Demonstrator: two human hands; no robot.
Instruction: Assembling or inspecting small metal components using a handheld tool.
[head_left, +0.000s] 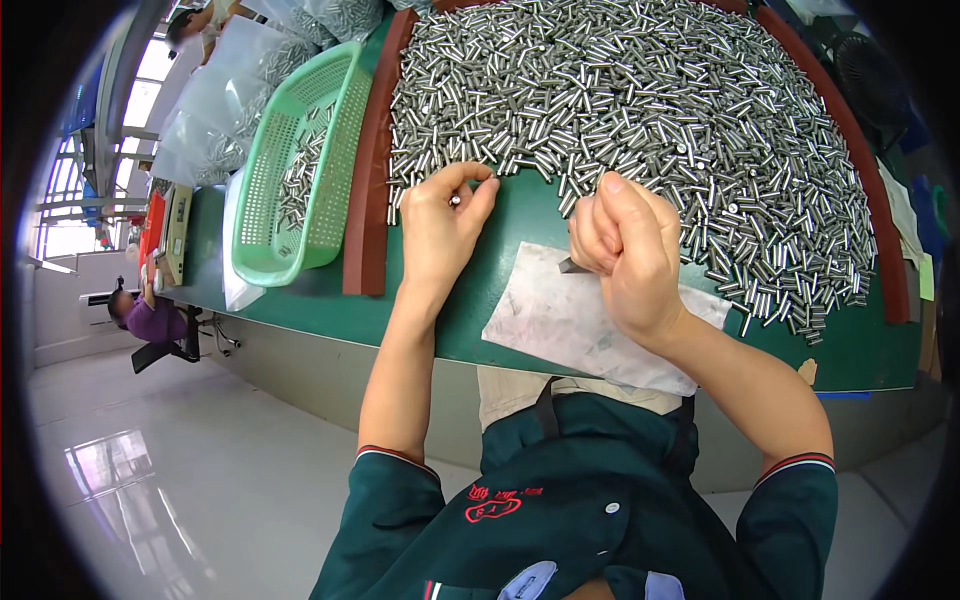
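Note:
My left hand (pixel 440 225) is closed at the near edge of a big pile of short shiny metal pins (pixel 620 95). A metal pin (pixel 455 200) shows end-on between its curled fingers. To its right, my right hand (pixel 632 250) makes a fist over a stained white cloth (pixel 555 312). A dark, flat-ended piece (pixel 571 266) sticks out of that fist on the left side; the rest of it is hidden, so its kind cannot be told. The pins lie loose on the green tabletop (pixel 470 310).
Red-brown bars (pixel 368 220) border the pile. Left of them stands a light green perforated basket (pixel 252 230) with pins in it. Clear plastic bags (pixel 215 110) of metal parts lie beyond. A black fan (pixel 868 75) stands at far right. Another person (pixel 158 318) sits at far left.

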